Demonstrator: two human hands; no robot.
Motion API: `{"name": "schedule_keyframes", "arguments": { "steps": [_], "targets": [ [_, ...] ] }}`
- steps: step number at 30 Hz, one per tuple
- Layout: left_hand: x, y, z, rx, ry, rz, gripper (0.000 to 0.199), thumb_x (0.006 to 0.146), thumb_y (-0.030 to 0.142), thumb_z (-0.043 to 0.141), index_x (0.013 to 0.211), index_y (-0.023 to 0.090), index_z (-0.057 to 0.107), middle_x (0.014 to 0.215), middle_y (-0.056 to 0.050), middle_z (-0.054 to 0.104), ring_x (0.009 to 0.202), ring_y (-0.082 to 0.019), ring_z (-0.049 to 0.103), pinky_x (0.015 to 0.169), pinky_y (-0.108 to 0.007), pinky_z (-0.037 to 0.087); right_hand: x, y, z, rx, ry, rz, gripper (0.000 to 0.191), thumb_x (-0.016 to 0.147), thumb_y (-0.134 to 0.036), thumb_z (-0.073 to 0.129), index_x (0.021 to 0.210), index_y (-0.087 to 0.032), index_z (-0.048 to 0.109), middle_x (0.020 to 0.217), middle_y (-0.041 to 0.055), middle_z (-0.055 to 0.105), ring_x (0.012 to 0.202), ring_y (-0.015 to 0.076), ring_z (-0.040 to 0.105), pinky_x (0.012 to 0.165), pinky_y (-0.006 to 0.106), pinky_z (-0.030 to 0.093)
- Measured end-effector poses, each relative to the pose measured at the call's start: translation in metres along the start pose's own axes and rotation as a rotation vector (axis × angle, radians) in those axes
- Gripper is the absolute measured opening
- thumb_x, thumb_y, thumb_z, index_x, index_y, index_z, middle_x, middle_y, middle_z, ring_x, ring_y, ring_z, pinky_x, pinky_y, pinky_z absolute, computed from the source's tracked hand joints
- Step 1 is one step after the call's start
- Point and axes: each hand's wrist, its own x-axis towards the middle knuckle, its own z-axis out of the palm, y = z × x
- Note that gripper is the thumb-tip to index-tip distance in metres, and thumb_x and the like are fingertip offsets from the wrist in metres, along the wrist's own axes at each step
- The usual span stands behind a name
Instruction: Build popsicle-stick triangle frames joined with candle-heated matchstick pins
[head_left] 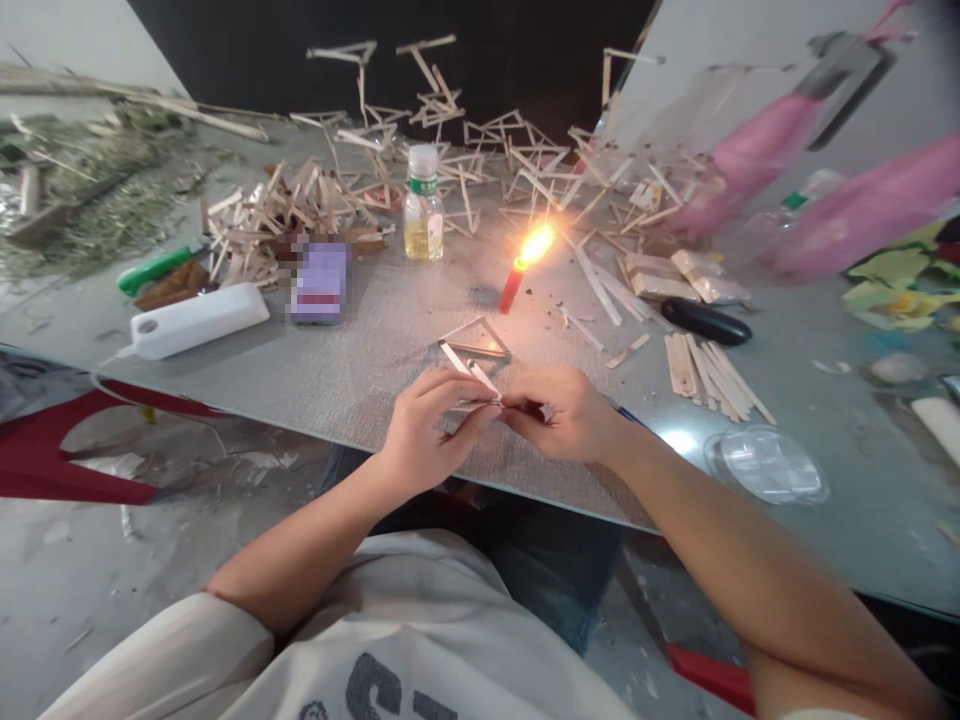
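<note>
Near the table's front edge, my left hand (431, 425) is closed on light wooden sticks (457, 358) that poke up above its fingers. My right hand (555, 412) pinches at the same spot, its fingertips meeting the left ones where the sticks come together; the exact grip is hidden. Just beyond the fingers a triangle of sticks (480, 338) rests on the table (375, 360). Behind it a red candle (511, 288) burns with a tall bright flame.
A bottle (424, 215), a purple phone (320, 282), a white power strip (199, 320) and a stick pile (262, 215) lie left. Stick frames (525, 160) crowd the back. Loose sticks (709, 375), a black object (705, 320) and a clear lid (766, 463) are right.
</note>
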Motion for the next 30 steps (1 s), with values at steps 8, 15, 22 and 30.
{"name": "schedule_keyframes", "arguments": {
  "steps": [8,15,22,30],
  "targets": [
    [-0.006,0.005,-0.005,0.173,0.066,0.229,0.039,0.092,0.038,0.077,0.126,0.024,0.065,0.120,-0.013,0.072,0.110,-0.028,0.069,0.093,-0.045,0.059,-0.001,0.001,0.001,0.049,0.018,0.014,0.015,0.097,-0.024,0.066,0.084,-0.018,0.069,0.066,-0.0028,0.064,0.056,0.0082,0.053,0.056,0.022,0.041],
    [-0.020,0.012,-0.029,0.189,0.054,0.201,0.016,0.093,0.008,0.066,0.100,0.022,0.069,0.090,-0.004,0.072,0.071,-0.014,0.066,0.064,-0.026,0.056,0.000,0.001,0.000,0.048,0.002,0.007,0.016,0.097,-0.026,0.067,0.085,-0.017,0.072,0.066,-0.0026,0.064,0.054,0.0072,0.051,0.056,0.022,0.042],
    [-0.014,0.007,-0.030,0.131,0.044,0.039,0.012,0.092,0.007,0.068,0.093,0.018,0.072,0.082,-0.002,0.070,0.057,-0.007,0.053,0.054,-0.020,0.049,-0.001,0.003,0.001,0.012,0.018,-0.015,0.015,0.097,-0.028,0.069,0.088,-0.018,0.074,0.066,-0.0027,0.066,0.054,0.0078,0.052,0.057,0.023,0.042],
    [-0.005,0.004,-0.021,-0.007,0.003,-0.045,0.018,0.085,0.017,0.080,0.101,0.020,0.071,0.097,-0.005,0.071,0.082,-0.015,0.065,0.073,-0.029,0.055,-0.001,0.002,0.001,0.010,0.017,-0.015,0.012,0.097,-0.024,0.069,0.088,-0.016,0.074,0.069,-0.0016,0.067,0.056,0.0074,0.053,0.058,0.022,0.042]
  ]
}}
